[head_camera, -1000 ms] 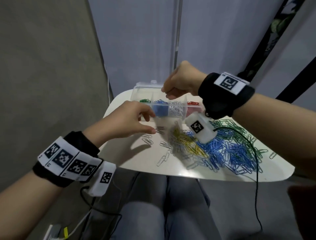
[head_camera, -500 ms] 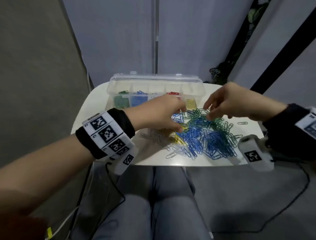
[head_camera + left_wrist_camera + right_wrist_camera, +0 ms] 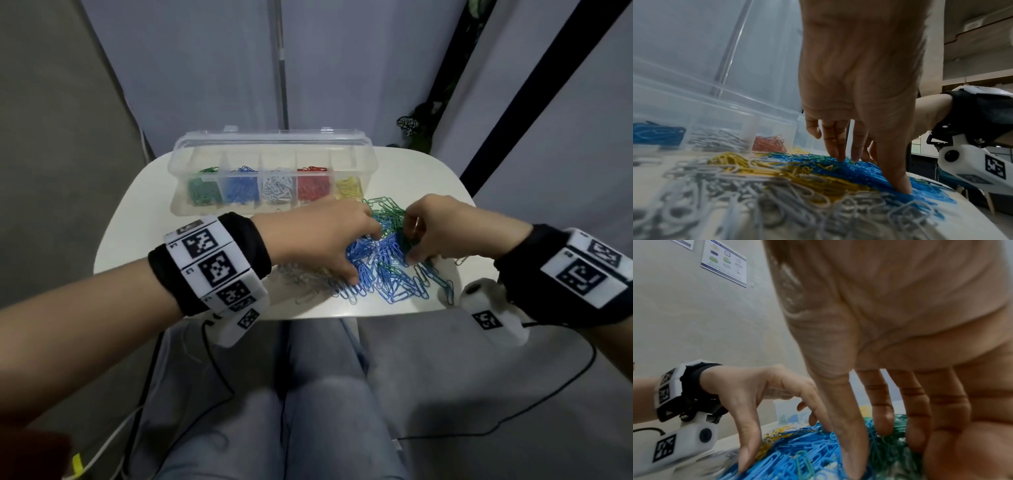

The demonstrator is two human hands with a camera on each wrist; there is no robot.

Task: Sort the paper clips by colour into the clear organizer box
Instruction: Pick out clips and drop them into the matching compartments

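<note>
The left grip is spread wide, fingertips pressed into the blue paper clips, presumably to rake them together. Whether the right grip pinches green clips cannot be told. The organizer box stands open behind the pile on the worktop.

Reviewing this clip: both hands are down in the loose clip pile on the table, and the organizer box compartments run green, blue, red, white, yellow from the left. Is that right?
Not quite. The head view shows the organizer box running green, blue, white, red, yellow from the left: white sits in the middle, red next to yellow. The rest holds: the left hand and right hand are both down in the clip pile.
</note>
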